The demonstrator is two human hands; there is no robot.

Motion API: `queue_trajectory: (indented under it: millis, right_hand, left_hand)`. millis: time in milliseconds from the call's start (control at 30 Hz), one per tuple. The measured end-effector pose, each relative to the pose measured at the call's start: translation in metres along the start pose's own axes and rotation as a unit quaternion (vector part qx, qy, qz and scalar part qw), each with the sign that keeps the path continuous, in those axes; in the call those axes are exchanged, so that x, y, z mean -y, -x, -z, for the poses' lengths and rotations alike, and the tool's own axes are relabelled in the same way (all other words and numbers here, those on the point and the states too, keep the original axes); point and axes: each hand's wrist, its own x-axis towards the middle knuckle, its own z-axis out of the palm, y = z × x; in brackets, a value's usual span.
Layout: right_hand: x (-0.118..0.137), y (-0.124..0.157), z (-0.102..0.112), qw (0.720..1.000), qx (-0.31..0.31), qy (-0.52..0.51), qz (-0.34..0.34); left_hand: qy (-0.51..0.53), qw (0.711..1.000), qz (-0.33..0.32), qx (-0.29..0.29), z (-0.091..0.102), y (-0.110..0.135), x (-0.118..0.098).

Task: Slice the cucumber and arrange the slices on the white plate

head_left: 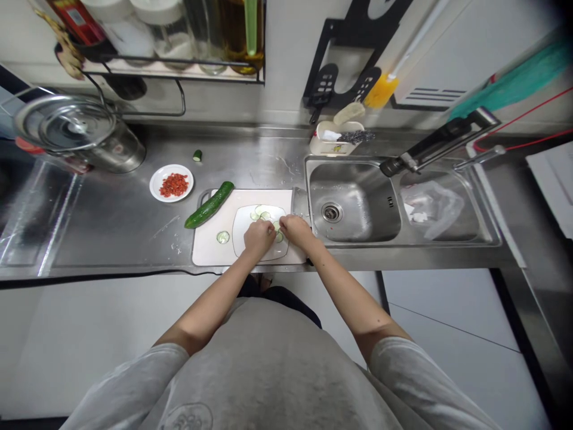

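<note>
A square white plate (pixel 239 230) lies on the white cutting board (pixel 206 248), with thin cucumber slices (pixel 257 212) toward its far side. Over the plate my left hand (pixel 259 237) and my right hand (pixel 296 232) nearly meet, fingers pinched. Pale green cucumber shows between their fingertips; the exact grip is partly hidden. A whole-looking cucumber (pixel 209 206) rests across the board's far left corner. One separate cucumber round (pixel 222 237) sits left of the plate. At the board's right edge a broad knife blade (pixel 300 202) shows, partly covered by my right hand and forearm.
A round white plate of chopped red pieces (pixel 173 184) and a cucumber end (pixel 197 155) stand on the steel counter. Farther left is a lidded steel pot (pixel 107 143). To the right lies the sink (pixel 358 203) with its faucet (pixel 430 143). A spice rack (pixel 179 68) overhangs the back.
</note>
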Motion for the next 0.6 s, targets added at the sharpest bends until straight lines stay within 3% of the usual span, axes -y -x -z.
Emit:
queue_trajectory:
  millis: [167,333,600]
  right_hand:
    - [-0.005,0.005,0.004,0.999,-0.028,-0.029,-0.02]
    - [-0.024,0.022,0.008,0.986,-0.091,-0.103,-0.09]
    - [-0.014,0.034,-0.01,0.988,-0.058,-0.1,-0.102]
  left_hand:
    - [0.005,1.0,-0.008,-0.023,0.0,0.001,0.0]
    - [0.024,1.0,-0.015,-0.014,0.0,0.001,0.0]
    - [0.017,1.0,-0.025,-0.008,-0.005,0.0,-0.002]
